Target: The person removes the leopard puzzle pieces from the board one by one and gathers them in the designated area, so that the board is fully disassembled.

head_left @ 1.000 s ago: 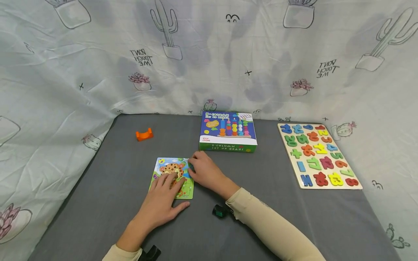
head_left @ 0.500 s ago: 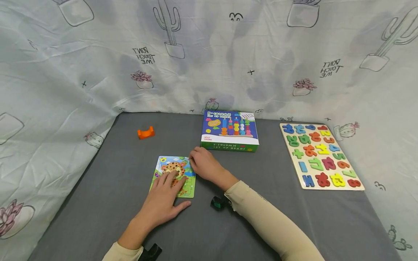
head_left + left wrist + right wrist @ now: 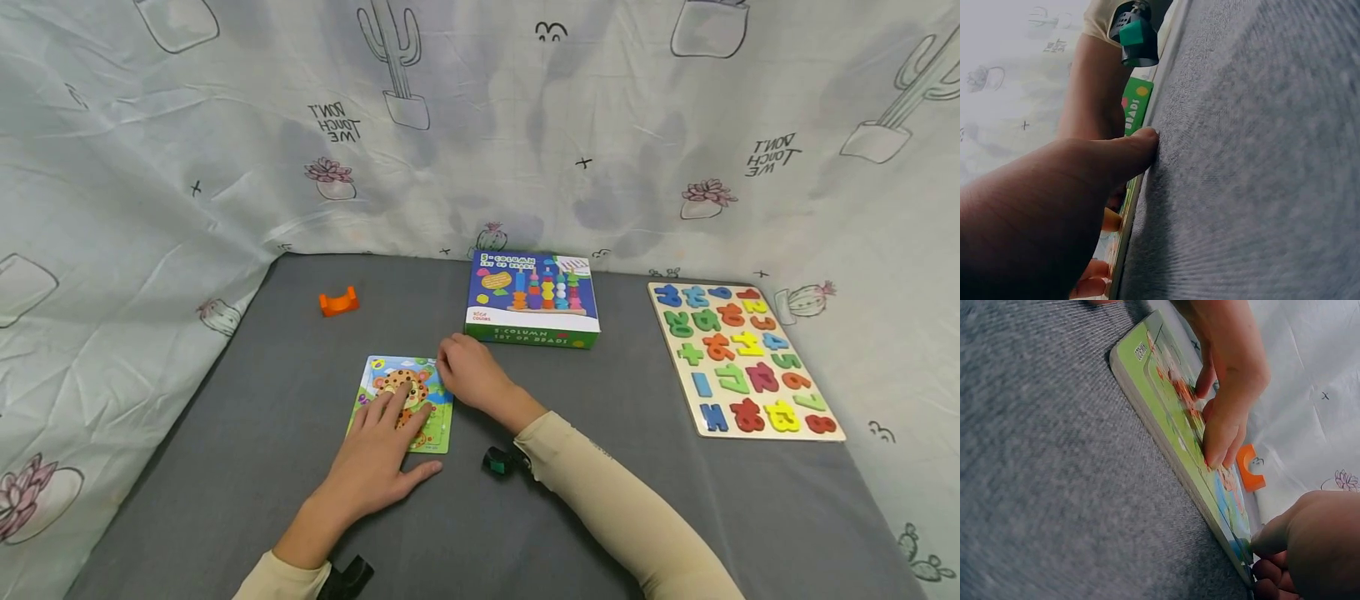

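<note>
left hand (image 3: 373, 457) spread loosely on puzzle (image 3: 426, 385) | its edge pinched by right hand (image 3: 476, 373) | orange bit (image 3: 340, 305) spotted near desk's (image 3: 600, 408) far-left corner

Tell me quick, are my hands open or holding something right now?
Left hand: open, resting on the puzzle.
Right hand: closed, holding the puzzle's corner.

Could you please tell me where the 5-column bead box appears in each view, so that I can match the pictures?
Head: the bead box spans the centre, extending rightward.
Left wrist: part of its green side shows above and left of centre.
Right wrist: it is not in this picture.
Shared landmark: the left hand, below and left of centre in head, lower left in left wrist, upper right in right wrist.
</note>
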A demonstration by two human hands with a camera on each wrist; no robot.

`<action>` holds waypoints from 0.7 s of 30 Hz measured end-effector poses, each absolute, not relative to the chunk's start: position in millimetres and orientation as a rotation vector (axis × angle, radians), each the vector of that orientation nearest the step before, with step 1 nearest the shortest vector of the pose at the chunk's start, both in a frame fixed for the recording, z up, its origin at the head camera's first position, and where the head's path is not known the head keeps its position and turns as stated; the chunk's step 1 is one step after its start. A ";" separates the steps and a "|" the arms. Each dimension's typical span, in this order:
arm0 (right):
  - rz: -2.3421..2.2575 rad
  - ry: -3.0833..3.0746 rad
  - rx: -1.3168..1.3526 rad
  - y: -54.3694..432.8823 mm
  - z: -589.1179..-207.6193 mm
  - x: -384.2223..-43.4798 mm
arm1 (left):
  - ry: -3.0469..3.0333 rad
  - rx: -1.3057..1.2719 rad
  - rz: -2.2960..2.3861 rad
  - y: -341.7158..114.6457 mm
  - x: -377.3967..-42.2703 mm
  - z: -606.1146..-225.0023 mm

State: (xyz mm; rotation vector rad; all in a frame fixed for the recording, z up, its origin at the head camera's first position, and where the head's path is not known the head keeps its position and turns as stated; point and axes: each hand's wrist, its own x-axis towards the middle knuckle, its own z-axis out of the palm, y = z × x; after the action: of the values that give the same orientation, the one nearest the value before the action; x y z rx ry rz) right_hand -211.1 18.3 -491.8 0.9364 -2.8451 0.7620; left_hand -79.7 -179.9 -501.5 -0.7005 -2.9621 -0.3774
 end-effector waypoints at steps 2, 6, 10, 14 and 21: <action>0.775 -2.855 0.930 18.6 -491.7 -211.3 | -2.968 -0.698 -0.379 -179.7 -79.7 -501.0; 0.823 -2.870 0.913 19.5 -490.6 -210.9 | -2.974 -0.697 -0.392 -179.0 -79.9 -500.2; 0.866 -2.897 0.895 20.1 -489.7 -211.0 | -2.981 -0.712 -0.395 -179.2 -79.6 -499.9; 0.919 -2.903 0.908 21.8 -490.1 -212.2 | -2.989 -0.722 -0.426 -179.6 -79.0 -500.4; 1.063 -2.898 1.050 36.0 -488.7 -212.8 | -2.996 -0.734 -0.439 -181.6 -79.3 -500.3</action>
State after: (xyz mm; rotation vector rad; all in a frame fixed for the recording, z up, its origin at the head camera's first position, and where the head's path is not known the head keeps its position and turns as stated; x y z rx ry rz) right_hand -212.8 36.0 -488.7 1.0502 -2.8977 1.0629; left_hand -79.3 -181.6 -500.3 -0.7338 -2.9961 -0.4393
